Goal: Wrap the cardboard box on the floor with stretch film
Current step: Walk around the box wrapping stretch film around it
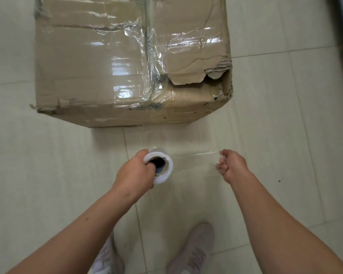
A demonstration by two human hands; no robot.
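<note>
Pale floor tiles (285, 115) were spread under everything. On them stood the cardboard box (99, 72), ahead of the person's shoes (194, 252). Wrinkled clear film or tape was already laid over its top, and its near right corner (216, 76) was torn open.

A sheet of stretch film (196, 161) was drawn out between box and shoes, above the floor and apart from the box. It was judged that this step would be done best if the sheet were kept flat and taut, its free end pressed onto a box face before the roll was carried round. The ragged corner should be covered gently, since the film could be snagged there.

The stretch film roll (160, 180) was held upright by the left hand (136, 171), with a finger hooked into the core and the thumb curled over the outside. The film's free end was pinched in the right hand (233, 167), its fingers curled tight round a bunched edge.
</note>
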